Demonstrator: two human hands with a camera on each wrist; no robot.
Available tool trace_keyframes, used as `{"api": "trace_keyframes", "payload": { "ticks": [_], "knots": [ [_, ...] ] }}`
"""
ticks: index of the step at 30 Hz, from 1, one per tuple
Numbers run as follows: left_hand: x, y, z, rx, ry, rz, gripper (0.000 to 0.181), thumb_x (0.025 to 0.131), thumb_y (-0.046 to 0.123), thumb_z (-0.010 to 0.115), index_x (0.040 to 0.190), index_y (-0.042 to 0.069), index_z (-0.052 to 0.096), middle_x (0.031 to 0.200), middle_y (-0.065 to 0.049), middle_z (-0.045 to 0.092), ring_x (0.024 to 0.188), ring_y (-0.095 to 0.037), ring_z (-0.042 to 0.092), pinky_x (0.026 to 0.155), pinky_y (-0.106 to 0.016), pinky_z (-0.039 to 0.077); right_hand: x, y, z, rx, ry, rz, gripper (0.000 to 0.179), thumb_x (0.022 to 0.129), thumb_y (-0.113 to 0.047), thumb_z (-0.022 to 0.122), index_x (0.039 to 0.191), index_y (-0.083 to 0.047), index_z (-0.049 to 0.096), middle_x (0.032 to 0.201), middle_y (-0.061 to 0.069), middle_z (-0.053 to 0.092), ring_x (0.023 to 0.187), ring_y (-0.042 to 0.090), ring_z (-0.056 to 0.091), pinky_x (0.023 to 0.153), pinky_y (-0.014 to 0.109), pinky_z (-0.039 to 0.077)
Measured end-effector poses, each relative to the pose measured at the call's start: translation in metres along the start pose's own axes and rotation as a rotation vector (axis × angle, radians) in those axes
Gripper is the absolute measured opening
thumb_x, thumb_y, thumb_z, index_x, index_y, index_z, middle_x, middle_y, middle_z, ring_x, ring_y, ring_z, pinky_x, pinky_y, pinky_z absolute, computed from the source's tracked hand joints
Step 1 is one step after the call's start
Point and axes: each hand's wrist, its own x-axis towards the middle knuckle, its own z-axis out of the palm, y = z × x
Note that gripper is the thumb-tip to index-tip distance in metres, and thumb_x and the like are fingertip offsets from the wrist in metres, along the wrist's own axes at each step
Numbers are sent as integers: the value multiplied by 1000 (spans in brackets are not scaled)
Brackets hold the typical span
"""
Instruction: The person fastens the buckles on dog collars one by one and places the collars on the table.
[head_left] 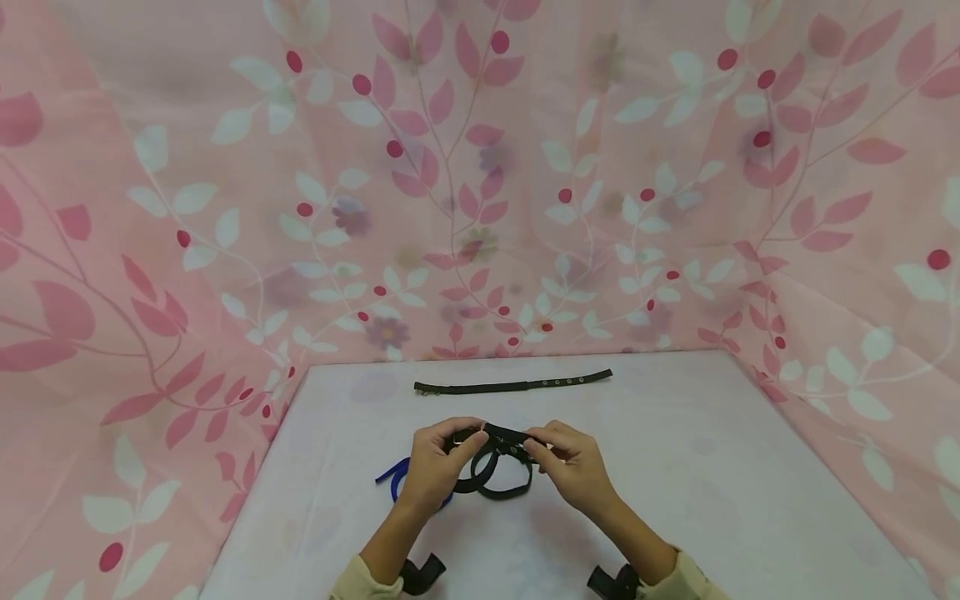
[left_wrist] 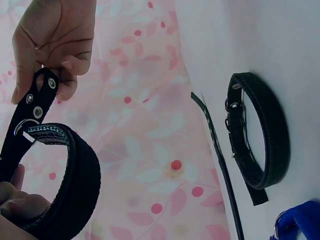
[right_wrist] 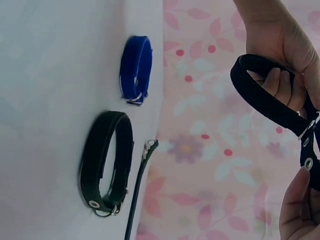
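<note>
Both hands hold a black collar (left_wrist: 86,185) up above the table, its band bent round in a loop. My left hand (head_left: 433,467) grips the band near the metal buckle. With thumb and fingers, my right hand (head_left: 573,467) pinches the strap end with metal eyelets (right_wrist: 308,163). In the left wrist view, that strap end runs through a metal ring at the loop. Behind the hands on the table stands a second black collar (left_wrist: 274,135), fastened into a loop. A blue collar (right_wrist: 135,67), also looped, lies by the left hand, which partly hides it in the head view.
Farther back on the white table (head_left: 675,433), a black collar (head_left: 480,387) lies stretched out flat, eyelets toward its right end. Pink floral cloth (head_left: 480,183) hangs behind the table and along both sides. Dark wrist mounts (head_left: 423,575) sit by the sleeves.
</note>
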Motion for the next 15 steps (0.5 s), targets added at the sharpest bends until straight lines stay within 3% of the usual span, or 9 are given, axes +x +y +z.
{"api": "trace_keyframes", "payload": {
  "ticks": [7,15],
  "knots": [
    [-1,-3,2,20,-27,-16,24,90,16,74,106,-1,73,101,-19,72,85,-11,69,77,-23,57,1,-23,0,-61,-1,-43,11,88,7,67,95,3,74,77,8,65,66,4,51,52,23,48],
    [-2,-6,3,57,-59,14,22,90,15,73,106,-1,73,99,-18,73,83,-9,66,73,-21,55,0,-21,0,-9,-26,-8,12,89,8,65,97,5,73,76,13,65,65,1,54,54,22,51]
  ]
}}
